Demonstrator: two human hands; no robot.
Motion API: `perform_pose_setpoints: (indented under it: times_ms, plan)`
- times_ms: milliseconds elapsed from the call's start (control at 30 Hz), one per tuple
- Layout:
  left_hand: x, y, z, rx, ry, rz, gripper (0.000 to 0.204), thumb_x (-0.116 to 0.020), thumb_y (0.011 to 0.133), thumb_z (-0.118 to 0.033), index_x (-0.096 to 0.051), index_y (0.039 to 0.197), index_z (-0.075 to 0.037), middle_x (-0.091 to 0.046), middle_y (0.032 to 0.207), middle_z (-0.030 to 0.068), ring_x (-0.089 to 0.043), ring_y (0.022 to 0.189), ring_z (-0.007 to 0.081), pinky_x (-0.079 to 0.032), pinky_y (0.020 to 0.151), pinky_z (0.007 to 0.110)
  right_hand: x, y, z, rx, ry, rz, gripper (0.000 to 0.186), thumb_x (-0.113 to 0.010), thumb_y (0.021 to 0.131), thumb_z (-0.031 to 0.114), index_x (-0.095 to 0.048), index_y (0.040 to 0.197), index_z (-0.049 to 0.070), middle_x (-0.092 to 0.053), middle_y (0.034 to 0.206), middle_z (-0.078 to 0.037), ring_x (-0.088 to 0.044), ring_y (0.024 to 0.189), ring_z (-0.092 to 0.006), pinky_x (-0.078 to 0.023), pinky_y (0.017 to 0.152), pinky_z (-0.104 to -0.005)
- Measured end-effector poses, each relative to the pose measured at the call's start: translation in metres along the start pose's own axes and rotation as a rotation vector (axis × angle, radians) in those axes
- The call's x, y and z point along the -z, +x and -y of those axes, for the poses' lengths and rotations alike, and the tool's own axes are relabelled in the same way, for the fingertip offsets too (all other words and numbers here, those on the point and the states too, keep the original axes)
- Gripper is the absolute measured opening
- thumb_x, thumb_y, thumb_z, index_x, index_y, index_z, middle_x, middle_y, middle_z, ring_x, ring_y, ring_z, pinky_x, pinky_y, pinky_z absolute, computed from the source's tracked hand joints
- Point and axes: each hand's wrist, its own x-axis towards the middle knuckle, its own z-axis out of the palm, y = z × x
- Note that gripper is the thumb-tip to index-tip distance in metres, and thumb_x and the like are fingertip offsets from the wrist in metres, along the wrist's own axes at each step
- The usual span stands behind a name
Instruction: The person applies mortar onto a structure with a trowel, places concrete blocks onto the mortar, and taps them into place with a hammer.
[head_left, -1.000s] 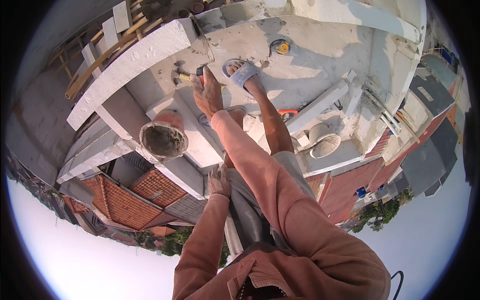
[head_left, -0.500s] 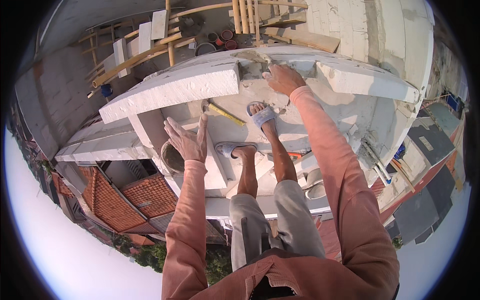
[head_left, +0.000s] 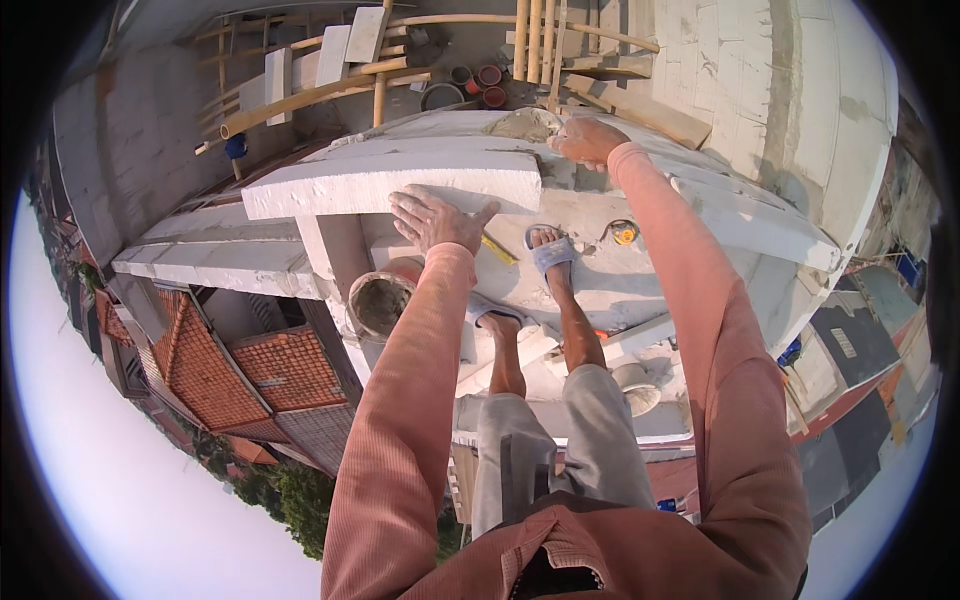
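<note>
A long white block (head_left: 400,180) is seen lying across the top of a wall, running from nine o'clock toward the centre of the view. The left hand (head_left: 435,218) is laid flat against the block's near face at its right part, fingers (head_left: 410,205) spread wide and closed on nothing; the block sits just above and beyond the fingertips, touching them. The right hand (head_left: 585,140) is placed at one o'clock from the block's right end, on a patch of grey mortar (head_left: 525,122); whether anything is gripped there cannot be told. A mortar bucket (head_left: 382,300) is seen at six o'clock from the block, beside the sandalled feet (head_left: 550,255). Bamboo poles (head_left: 535,40) are stacked at twelve o'clock
</note>
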Motion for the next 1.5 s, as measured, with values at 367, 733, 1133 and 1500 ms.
perform_pose_setpoints:
  times_ms: [367,733,1133,1500]
  plan:
    - [0.005,-0.001,-0.001,0.025,-0.008,0.000,0.150,-0.085,0.067,-0.070,0.002,0.158,0.011,0.000,0.165,0.0378,0.002,0.157,0.0476,-0.005,0.128,0.051,-0.004,-0.015,0.040,0.075,-0.016,0.165,0.047,-0.054,0.099,0.046,-0.062,0.079,0.004,-0.056,0.057,-0.006,-0.052,0.045,-0.0174,-0.043,0.044,-0.0385]
    - [0.002,-0.002,-0.007,0.012,-0.061,-0.011,0.149,-0.086,0.068,-0.067,0.004,0.158,0.012,0.003,0.165,0.0377,0.004,0.156,0.0482,-0.003,0.128,0.052,-0.042,0.090,0.140,0.318,-0.077,0.145,0.048,-0.054,0.097,0.042,-0.059,0.073,0.001,-0.060,0.064,-0.009,-0.059,0.054,-0.0193,-0.046,0.052,-0.0374]
    - [0.001,-0.007,-0.001,0.010,-0.098,-0.062,0.144,-0.085,0.069,-0.065,-0.003,0.158,0.012,-0.001,0.165,0.0371,0.004,0.157,0.0485,-0.002,0.127,0.056,-0.003,-0.019,0.165,0.321,0.297,0.253,0.049,-0.061,0.098,0.052,-0.069,0.097,0.004,-0.052,0.063,0.002,-0.046,0.042,-0.0056,-0.035,0.039,-0.0214]
    - [-0.160,-0.147,0.100,-0.029,-0.398,0.055,0.095,-0.055,0.096,-0.060,-0.016,0.164,-0.006,-0.008,0.171,0.0221,-0.007,0.159,0.0388,-0.004,0.127,0.058,-0.166,-0.124,0.128,0.595,-0.001,0.277,0.044,-0.063,0.097,0.037,-0.066,0.118,-0.001,-0.069,0.092,-0.015,-0.070,0.087,-0.0310,-0.053,0.073,-0.0418]
